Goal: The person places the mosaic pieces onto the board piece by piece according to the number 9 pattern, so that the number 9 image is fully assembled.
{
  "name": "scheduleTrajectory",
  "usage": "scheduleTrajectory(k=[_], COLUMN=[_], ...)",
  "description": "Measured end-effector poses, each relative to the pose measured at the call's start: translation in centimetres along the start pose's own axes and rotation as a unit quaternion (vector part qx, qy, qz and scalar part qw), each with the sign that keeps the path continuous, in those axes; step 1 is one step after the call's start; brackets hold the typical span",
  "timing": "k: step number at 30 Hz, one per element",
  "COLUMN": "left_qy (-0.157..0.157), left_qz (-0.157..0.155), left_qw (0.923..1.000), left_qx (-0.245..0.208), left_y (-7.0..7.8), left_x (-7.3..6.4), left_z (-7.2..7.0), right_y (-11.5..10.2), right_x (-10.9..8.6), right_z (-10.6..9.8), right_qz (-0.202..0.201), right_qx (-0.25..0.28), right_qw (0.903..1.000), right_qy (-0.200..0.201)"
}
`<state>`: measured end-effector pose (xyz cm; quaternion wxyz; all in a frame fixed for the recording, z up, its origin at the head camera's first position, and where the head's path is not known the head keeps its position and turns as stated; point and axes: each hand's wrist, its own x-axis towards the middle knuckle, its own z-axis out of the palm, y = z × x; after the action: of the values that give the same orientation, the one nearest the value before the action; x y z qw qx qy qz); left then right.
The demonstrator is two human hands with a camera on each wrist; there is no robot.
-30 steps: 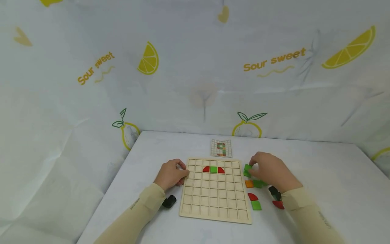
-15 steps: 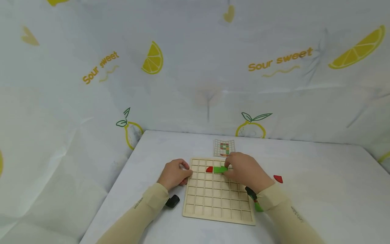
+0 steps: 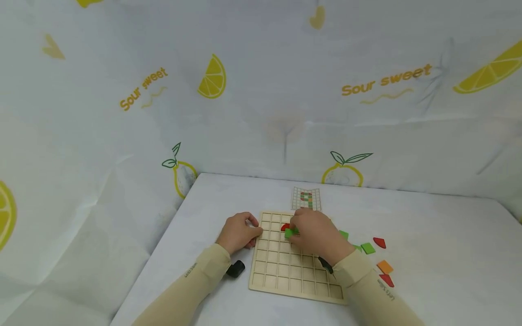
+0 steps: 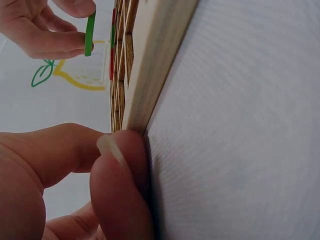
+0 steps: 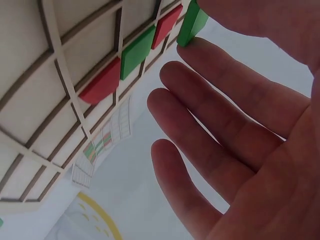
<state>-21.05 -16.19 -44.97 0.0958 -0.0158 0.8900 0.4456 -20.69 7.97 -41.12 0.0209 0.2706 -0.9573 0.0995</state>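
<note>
A pale wooden grid board (image 3: 272,267) lies on the white table. At its left edge is my left hand (image 3: 238,232), thumb and finger pinching the rim, close up in the left wrist view. My right hand (image 3: 316,231) pinches a green square tile (image 5: 192,22) between thumb and index finger, above the board's upper rows; the other fingers are extended. In the right wrist view a row on the board holds a red quarter-round tile (image 5: 102,82), a green square (image 5: 137,52) and another red quarter-round tile (image 5: 166,24). The right hand hides part of this row in the head view.
Right of the board lie loose tiles: a green square (image 3: 368,247), an orange square (image 3: 384,267), red quarter-rounds (image 3: 379,242) and others. A printed pattern card (image 3: 295,199) lies behind the board. A lemon-print cloth (image 3: 244,113) hangs behind the table.
My right hand has gone from the tiles at the right to above the board, carrying a green tile, then farther left over the row. The left hand stays at the board's edge.
</note>
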Motion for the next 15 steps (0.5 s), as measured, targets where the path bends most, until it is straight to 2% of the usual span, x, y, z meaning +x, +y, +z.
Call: scheduleTrajectory(k=[7, 15], left_qy=[0.003, 0.001], left_qz=[-0.006, -0.008], left_qw=[0.9999, 0.9999], left_qx=[0.008, 0.006], left_y=[0.1, 0.0], left_x=[0.1, 0.1], left_z=[0.0, 0.0], right_y=[-0.7, -0.9], right_x=[0.4, 0.6], right_z=[0.6, 1.4], right_qz=[-0.028, -0.041], right_qx=[-0.018, -0.049], right_qw=[0.9994, 0.9979], right_qy=[0.014, 0.013])
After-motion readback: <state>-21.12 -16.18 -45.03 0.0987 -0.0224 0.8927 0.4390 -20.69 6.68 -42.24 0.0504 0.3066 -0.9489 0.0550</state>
